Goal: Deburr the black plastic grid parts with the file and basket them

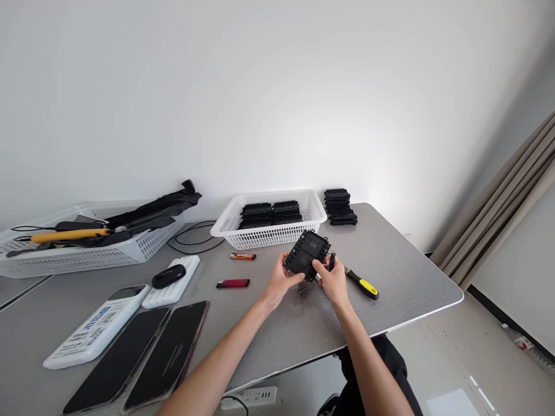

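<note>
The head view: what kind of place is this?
Probably an assembly workbench: a white basket of stacked black parts, a yellow-handled screwdriver on the table, left hand and right hand holding one black part.

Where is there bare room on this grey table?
Widest: the right end of the grey table, between the yellow-handled screwdriver, the stack of black parts and the rounded corner. Smaller: between the red lighter, the two dark phones and the left forearm. Crowded: the left side and around the white mesh basket.

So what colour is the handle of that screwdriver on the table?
Black with yellow sections. The head view, the only one here, shows the screwdriver handle clearly.
</note>
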Tool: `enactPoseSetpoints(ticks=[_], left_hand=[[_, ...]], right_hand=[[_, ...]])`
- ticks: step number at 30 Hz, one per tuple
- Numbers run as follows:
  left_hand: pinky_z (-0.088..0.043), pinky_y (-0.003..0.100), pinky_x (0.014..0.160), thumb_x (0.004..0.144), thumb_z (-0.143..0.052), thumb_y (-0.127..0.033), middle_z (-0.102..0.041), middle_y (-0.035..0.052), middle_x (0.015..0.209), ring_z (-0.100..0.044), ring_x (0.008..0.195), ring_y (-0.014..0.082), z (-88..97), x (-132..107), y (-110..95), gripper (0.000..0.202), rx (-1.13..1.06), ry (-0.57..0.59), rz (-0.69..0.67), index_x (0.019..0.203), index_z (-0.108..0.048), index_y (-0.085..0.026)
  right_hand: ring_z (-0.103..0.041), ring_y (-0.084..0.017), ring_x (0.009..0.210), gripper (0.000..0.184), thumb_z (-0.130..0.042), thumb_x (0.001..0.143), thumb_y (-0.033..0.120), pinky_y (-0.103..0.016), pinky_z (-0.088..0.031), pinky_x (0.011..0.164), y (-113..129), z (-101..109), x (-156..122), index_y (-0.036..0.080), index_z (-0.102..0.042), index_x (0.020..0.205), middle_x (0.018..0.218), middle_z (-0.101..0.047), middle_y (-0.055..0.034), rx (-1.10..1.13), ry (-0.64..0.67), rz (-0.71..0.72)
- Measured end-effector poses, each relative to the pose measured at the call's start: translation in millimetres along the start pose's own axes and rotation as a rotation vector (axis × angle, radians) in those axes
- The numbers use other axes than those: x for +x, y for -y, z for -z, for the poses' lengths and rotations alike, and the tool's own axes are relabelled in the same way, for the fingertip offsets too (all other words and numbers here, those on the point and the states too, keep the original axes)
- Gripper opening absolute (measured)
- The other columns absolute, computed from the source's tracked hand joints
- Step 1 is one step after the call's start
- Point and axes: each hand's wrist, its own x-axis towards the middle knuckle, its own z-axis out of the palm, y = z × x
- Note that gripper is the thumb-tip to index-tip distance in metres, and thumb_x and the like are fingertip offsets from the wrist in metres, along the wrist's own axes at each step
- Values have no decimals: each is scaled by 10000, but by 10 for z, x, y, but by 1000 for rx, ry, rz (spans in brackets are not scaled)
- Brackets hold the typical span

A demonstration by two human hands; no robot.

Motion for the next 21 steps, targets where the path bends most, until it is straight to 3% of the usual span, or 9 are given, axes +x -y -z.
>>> enactPoseSetpoints(ticks=[4, 7, 13, 17, 20, 21], left_hand=[[-574, 358, 760, 677, -754, -420, -716, 78, 985, -692, 902, 244, -27, -35, -26, 688, 158, 92, 2, 1242, -434, -193], [-572, 370, 741, 787, -583, -580, -728, 111, 986, -698, 896, 272, -20, -29, -49, 650, 242, 98, -21, 1267, -491, -152], [-552, 329, 625, 767, -634, -537, -742, 94, 832, -702, 763, 252, 28, -10, -53, 550, 296, 101, -17, 1149, -569, -145], [-529, 311, 604, 737, -676, -504, -735, 89, 803, -686, 687, 220, 62, 13, -13, 526, 297, 65, -32, 1090, -554, -134], [-515, 303, 596, 741, -671, -509, -729, 81, 790, -671, 641, 200, 84, 37, 35, 515, 308, 32, -73, 1071, -537, -138], [-510, 301, 592, 745, -666, -513, -727, 77, 785, -667, 633, 198, 90, 43, 50, 509, 316, 28, -87, 1066, -534, -142]], right_hand=[[-352, -110, 587, 305, -653, 701, 360, -225, -325, 543, 27, 49, 20, 226, -380, 711, 620, -391, 60, -44, -72, 62], [-335, -120, 621, 269, -631, 701, 317, -233, -305, 588, 55, 84, 33, 221, -381, 666, 621, -380, 55, -94, -108, 119], [-334, -140, 650, 254, -578, 753, 330, -253, -293, 622, 131, 81, -19, 228, -369, 653, 655, -393, 39, -202, -90, 150], [-403, -175, 766, 224, -533, 844, 403, -284, -333, 716, 194, 64, -82, 235, -427, 741, 802, -463, -5, -315, -155, 159], [-410, -188, 823, 225, -506, 878, 439, -290, -338, 731, 230, 70, -114, 244, -447, 784, 862, -469, -24, -209, -214, 173], [-407, -185, 819, 230, -505, 881, 452, -283, -337, 715, 236, 74, -120, 248, -446, 792, 855, -466, -18, -130, -160, 124]])
